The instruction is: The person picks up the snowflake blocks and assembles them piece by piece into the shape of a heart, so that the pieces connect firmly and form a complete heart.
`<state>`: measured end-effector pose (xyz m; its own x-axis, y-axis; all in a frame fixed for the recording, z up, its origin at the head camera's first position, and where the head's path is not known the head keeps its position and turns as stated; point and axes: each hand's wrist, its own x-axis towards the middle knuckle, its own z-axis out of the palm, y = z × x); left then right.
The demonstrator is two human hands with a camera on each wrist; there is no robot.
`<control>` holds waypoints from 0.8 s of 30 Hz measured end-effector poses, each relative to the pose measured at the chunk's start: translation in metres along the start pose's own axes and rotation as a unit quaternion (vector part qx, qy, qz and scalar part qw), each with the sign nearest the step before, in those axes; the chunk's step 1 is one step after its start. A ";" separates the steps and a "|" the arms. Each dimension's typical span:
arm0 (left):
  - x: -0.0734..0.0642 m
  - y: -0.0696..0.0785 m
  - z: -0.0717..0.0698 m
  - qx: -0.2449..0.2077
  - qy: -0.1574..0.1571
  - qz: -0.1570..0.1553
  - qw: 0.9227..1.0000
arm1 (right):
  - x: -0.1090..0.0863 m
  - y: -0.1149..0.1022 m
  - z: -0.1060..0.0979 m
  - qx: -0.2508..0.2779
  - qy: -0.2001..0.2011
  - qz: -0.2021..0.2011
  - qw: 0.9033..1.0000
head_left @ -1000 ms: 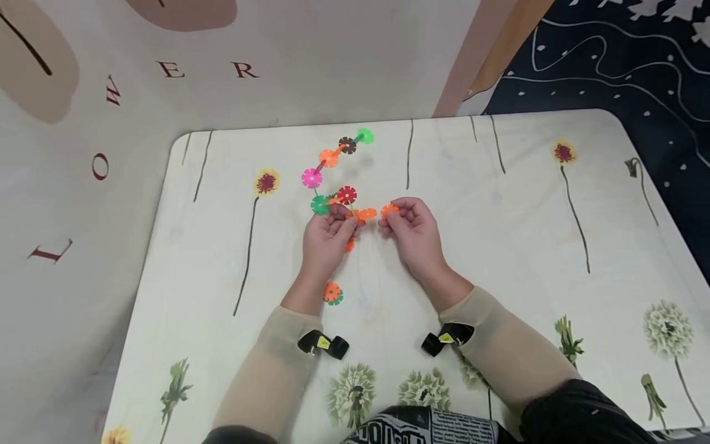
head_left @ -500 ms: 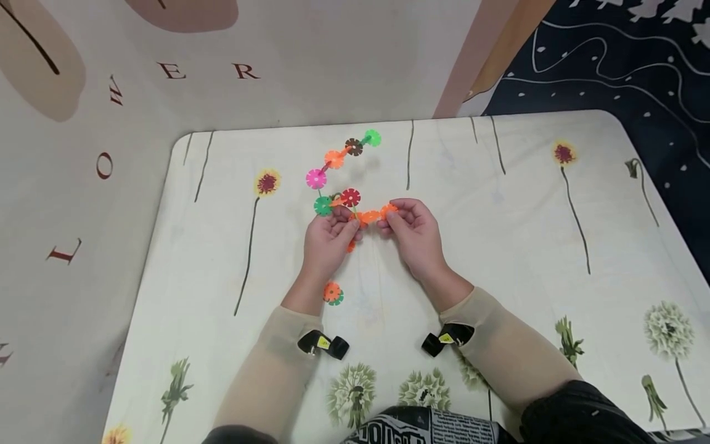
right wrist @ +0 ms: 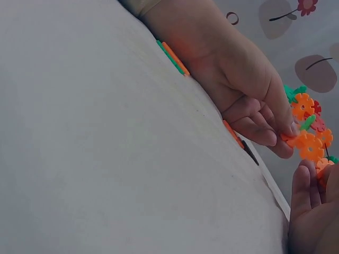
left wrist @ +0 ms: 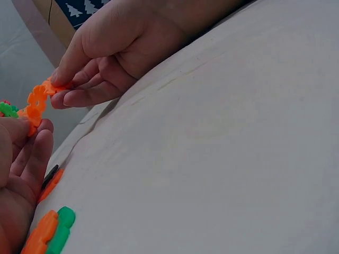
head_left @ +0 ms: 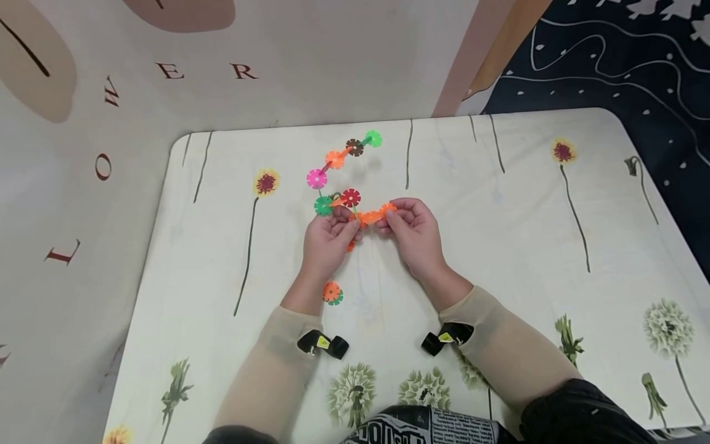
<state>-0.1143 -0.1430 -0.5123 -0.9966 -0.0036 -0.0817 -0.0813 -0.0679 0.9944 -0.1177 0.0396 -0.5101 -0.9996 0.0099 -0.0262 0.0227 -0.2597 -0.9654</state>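
Note:
My left hand pinches a chain of notched plastic snowflake discs near its orange end. From there the chain runs up and away through red, green, pink, orange and brown discs to a light green one. My right hand pinches an orange snowflake disc between thumb and fingertips. In the right wrist view that disc meets an upright orange disc of the chain. The left wrist view shows the orange discs bridging both hands. Fingertips cover part of the pinched discs.
An orange disc overlapping a green disc lies on the table beside my left wrist. Another orange disc lies just under the left hand, with a dark one next to it. The table cover has printed flowers; a wall stands behind.
My right hand's orange disc, apart from the chain a second ago, now meets the chain's orange end. The chain has shifted slightly right; both hands have barely moved.

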 end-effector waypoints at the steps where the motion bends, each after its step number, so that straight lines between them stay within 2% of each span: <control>1: 0.000 0.000 0.000 0.001 0.001 -0.001 1.000 | 0.000 0.000 0.000 0.000 0.000 0.001 1.000; 8: 0.000 0.000 -0.001 -0.004 -0.003 -0.001 1.000 | -0.001 0.000 0.002 -0.008 -0.002 -0.002 1.000; 19: 0.000 0.002 -0.003 0.000 0.000 -0.017 1.000 | -0.002 0.002 0.000 0.016 -0.014 -0.024 0.999; 24: -0.001 0.001 -0.005 -0.001 -0.003 -0.008 1.000 | -0.003 0.001 0.000 0.020 -0.016 -0.018 1.000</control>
<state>-0.1135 -0.1475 -0.5119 -0.9952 0.0036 -0.0982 -0.0982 -0.0693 0.9928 -0.1145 0.0390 -0.5106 -0.9998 -0.0098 0.0179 -0.0141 -0.2981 -0.9544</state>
